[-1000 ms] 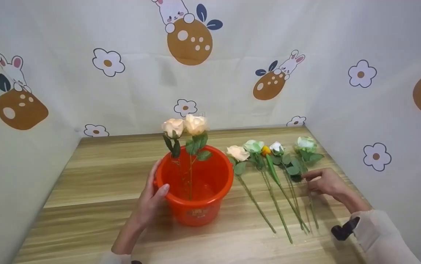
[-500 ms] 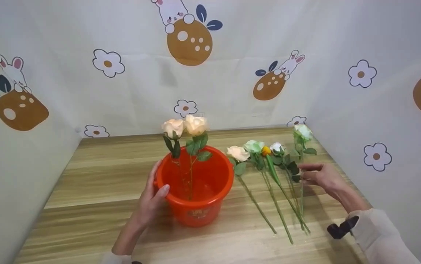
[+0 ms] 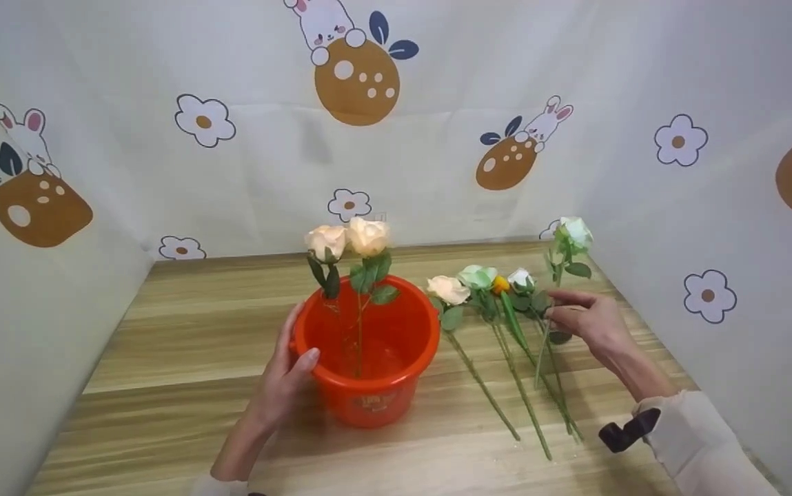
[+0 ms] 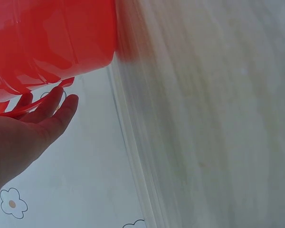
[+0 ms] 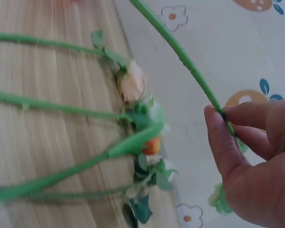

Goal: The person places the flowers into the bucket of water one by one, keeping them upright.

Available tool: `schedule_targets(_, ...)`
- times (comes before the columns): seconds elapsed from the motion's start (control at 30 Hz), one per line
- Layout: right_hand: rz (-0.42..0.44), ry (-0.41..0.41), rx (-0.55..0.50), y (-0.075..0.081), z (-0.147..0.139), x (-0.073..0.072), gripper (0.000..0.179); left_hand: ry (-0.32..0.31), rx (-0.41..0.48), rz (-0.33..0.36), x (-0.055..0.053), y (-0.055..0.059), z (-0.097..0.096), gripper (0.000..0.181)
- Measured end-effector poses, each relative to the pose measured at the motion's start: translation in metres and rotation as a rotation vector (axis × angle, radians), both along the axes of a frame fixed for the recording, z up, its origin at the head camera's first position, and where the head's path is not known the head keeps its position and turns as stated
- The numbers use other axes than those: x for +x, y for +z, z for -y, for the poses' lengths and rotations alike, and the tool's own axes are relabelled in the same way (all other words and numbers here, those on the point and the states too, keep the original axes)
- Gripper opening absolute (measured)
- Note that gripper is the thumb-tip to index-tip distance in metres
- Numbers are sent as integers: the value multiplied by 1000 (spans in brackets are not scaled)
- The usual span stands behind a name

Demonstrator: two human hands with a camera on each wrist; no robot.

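My left hand (image 3: 280,389) holds the red bucket (image 3: 371,408) at its left side, thumb over the rim and fingers along the outside. In the left wrist view, those fingers lie by the bucket's rim and its thin red handle. Two peach roses, one (image 3: 327,241) beside the other (image 3: 368,236), stand upright in the bucket. My right hand (image 3: 595,322) pinches the stem of a pale green rose (image 3: 576,234) between thumb and fingers. This rose is raised above the table, bloom away from me; the right wrist view shows its green stem (image 5: 183,57) running past the fingertips.
Right of the bucket, a peach rose (image 3: 448,289), another green rose (image 3: 478,277), an orange tulip (image 3: 500,284) and a white rose (image 3: 521,277) lie side by side on the wooden table (image 3: 182,358), stems toward me. Printed cloth walls (image 3: 258,172) enclose the table's back and sides.
My right hand has lifted the pale green rose off the table and moved it left and slightly away from me. My left hand and the bucket have stayed in place.
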State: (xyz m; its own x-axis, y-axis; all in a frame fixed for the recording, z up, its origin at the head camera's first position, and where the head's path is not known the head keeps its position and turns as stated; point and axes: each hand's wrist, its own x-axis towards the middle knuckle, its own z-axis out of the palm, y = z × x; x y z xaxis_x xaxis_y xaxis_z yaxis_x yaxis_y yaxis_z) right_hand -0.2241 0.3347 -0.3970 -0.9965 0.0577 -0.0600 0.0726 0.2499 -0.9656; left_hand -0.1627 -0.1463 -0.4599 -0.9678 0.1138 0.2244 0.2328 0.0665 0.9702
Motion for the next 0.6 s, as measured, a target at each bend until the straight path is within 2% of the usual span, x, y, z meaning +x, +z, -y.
schedule_targets(0.37,-31,-46,-189,14,35,2,33,5,-2,1,0,0,-1,75)
schedule_targets(0.6,-51,-62,-242,16,54,0,49,-17,13,-33,-1,-1,1,74)
